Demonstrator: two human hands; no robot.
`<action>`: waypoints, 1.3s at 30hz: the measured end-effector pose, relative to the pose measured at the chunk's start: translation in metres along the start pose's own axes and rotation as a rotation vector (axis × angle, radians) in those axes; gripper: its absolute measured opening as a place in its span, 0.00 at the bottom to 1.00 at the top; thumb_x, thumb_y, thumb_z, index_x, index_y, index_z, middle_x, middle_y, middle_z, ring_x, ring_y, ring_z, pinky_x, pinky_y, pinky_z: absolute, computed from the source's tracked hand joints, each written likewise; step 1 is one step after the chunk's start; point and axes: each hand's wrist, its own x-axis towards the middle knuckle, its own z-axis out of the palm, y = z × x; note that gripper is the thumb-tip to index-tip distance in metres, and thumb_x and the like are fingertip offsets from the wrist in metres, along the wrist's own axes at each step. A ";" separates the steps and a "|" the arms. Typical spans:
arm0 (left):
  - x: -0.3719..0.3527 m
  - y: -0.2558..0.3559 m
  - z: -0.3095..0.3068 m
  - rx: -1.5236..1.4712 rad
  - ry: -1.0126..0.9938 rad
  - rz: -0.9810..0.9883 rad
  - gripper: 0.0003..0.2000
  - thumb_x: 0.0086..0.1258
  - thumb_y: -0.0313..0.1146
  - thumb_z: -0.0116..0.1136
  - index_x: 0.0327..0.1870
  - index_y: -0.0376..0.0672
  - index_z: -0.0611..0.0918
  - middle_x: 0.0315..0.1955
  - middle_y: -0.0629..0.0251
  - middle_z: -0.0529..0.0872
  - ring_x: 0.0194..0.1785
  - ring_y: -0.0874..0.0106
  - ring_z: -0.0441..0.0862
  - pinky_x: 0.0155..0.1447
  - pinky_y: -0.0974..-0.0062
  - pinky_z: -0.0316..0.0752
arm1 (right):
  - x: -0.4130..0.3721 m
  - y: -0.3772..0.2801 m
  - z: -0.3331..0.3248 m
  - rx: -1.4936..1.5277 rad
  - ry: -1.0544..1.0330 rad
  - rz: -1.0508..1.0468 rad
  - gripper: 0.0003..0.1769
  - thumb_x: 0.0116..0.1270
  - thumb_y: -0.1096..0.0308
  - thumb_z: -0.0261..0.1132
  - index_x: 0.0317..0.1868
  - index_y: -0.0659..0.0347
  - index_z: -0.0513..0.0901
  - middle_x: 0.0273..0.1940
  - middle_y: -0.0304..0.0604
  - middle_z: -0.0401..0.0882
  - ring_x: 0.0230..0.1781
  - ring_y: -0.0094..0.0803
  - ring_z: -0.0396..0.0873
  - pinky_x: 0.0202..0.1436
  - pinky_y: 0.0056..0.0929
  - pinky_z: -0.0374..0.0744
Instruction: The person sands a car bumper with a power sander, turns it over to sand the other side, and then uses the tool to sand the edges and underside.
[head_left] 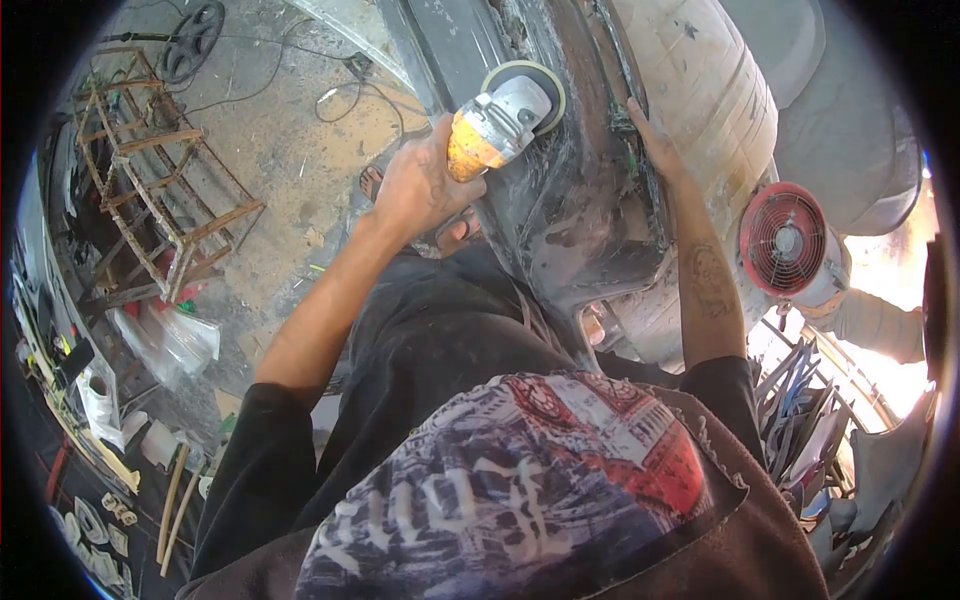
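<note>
My left hand (425, 180) is wrapped round the yellow body of an angle grinder (475, 145), left of the upper middle. The grinder's round disc (545, 85) lies over the scuffed dark surface of a large car-body panel (590, 180); whether it touches or spins cannot be made out. On the panel's right side, my right hand (655, 142) rests along the raised edge with its fingers stretched out, holding nothing. The panel reaches down close to my legs.
A rusty metal frame (165, 190) stands at the left, with a dark wheel (193, 42) behind it. Cables (285, 65) cross the floor. A red round fan (785, 240) is at the right, above piled scraps (800, 410). Plastic sheeting (170, 340) lies at the lower left.
</note>
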 end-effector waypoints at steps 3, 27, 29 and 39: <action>-0.010 -0.001 0.001 -0.014 -0.060 0.008 0.34 0.60 0.40 0.73 0.66 0.33 0.75 0.37 0.37 0.90 0.45 0.37 0.89 0.52 0.46 0.83 | 0.003 0.005 0.002 -0.004 -0.004 0.004 0.63 0.76 0.22 0.56 0.90 0.67 0.49 0.86 0.65 0.56 0.88 0.54 0.54 0.89 0.43 0.53; -0.015 -0.002 0.010 -0.010 -0.071 0.004 0.29 0.60 0.38 0.72 0.61 0.37 0.76 0.36 0.40 0.90 0.44 0.40 0.90 0.50 0.46 0.83 | -0.011 -0.015 -0.001 0.007 -0.013 0.038 0.63 0.75 0.21 0.56 0.90 0.64 0.49 0.87 0.62 0.55 0.89 0.52 0.53 0.89 0.43 0.53; -0.017 -0.002 0.009 -0.007 -0.059 0.008 0.28 0.60 0.38 0.71 0.60 0.37 0.76 0.36 0.40 0.90 0.44 0.40 0.90 0.50 0.46 0.83 | -0.010 -0.016 -0.001 0.004 -0.016 0.049 0.63 0.75 0.21 0.56 0.90 0.64 0.49 0.87 0.62 0.55 0.89 0.52 0.53 0.89 0.43 0.53; -0.017 0.001 0.011 -0.014 -0.094 -0.064 0.28 0.59 0.37 0.72 0.60 0.37 0.77 0.37 0.42 0.91 0.43 0.41 0.90 0.49 0.47 0.83 | -0.002 -0.002 -0.001 -0.008 -0.018 -0.003 0.62 0.76 0.22 0.54 0.89 0.66 0.51 0.87 0.63 0.54 0.89 0.53 0.52 0.89 0.42 0.52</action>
